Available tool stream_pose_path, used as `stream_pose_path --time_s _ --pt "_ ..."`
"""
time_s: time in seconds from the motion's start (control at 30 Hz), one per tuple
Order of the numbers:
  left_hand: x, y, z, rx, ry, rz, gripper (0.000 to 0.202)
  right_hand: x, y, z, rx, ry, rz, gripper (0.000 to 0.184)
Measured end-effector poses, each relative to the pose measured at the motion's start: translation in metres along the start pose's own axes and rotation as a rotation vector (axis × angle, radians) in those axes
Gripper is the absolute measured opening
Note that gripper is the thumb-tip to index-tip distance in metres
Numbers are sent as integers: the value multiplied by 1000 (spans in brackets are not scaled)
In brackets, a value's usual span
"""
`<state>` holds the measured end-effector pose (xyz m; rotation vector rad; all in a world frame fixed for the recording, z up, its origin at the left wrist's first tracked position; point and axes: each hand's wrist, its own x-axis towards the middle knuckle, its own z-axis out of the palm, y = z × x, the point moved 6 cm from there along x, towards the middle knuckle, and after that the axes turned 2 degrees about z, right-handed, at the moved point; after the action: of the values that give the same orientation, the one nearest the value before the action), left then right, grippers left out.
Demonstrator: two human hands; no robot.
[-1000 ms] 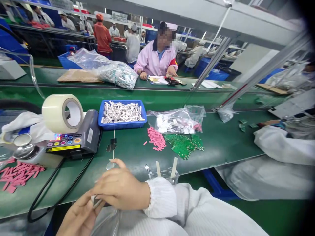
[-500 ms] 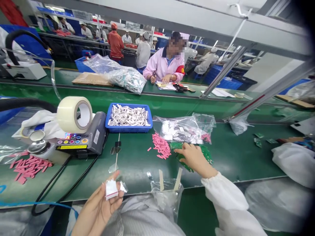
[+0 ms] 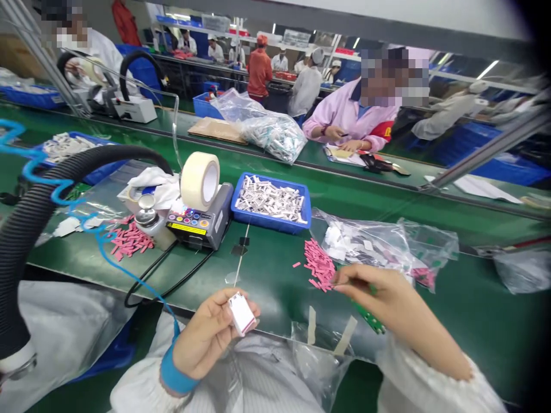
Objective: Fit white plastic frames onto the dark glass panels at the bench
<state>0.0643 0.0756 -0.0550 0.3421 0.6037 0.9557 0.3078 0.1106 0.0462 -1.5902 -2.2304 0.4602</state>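
My left hand [image 3: 206,335] is closed around a small white rectangular piece [image 3: 241,314] with a pink edge, held above the front of the bench. A blue band circles that wrist. Thumb and fingertips of my right hand [image 3: 387,292] are pinched together at the right edge of a pile of pink strips [image 3: 317,263]. Whatever lies between those fingertips is too small to make out. Green circuit boards [image 3: 369,318] lie under the right hand, which hides most of them. Just behind it is a clear plastic bag [image 3: 370,244] of white pieces.
A blue tray [image 3: 271,222] of white parts stands at the back beside a tape dispenser [image 3: 200,221]. Left of these are a metal-topped bottle [image 3: 148,221], more pink strips [image 3: 129,240], a black hose [image 3: 86,163] and a coiled blue cord [image 3: 105,246]. A person in pink [image 3: 340,109] sits opposite.
The view has swung left. My right hand has gone from lying over the green boards to the edge of the pink pile, fingers pinched. My left hand has turned the white piece and closed more around it.
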Motion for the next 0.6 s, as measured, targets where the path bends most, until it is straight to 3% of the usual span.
stream_pose_path --time_s 0.1,0.2,0.33,0.6 --pt "-3 7 7 38 -33 73 34 6 -91 10 170 316 -355 13" --pt "-9 17 8 21 -23 170 29 6 -141 48 234 356 -594 16" --pt "-18 28 1 35 10 256 30 5 -151 78 241 367 -654 18" --pt "-29 34 -9 24 78 299 33 5 -151 83 441 325 -703 15"
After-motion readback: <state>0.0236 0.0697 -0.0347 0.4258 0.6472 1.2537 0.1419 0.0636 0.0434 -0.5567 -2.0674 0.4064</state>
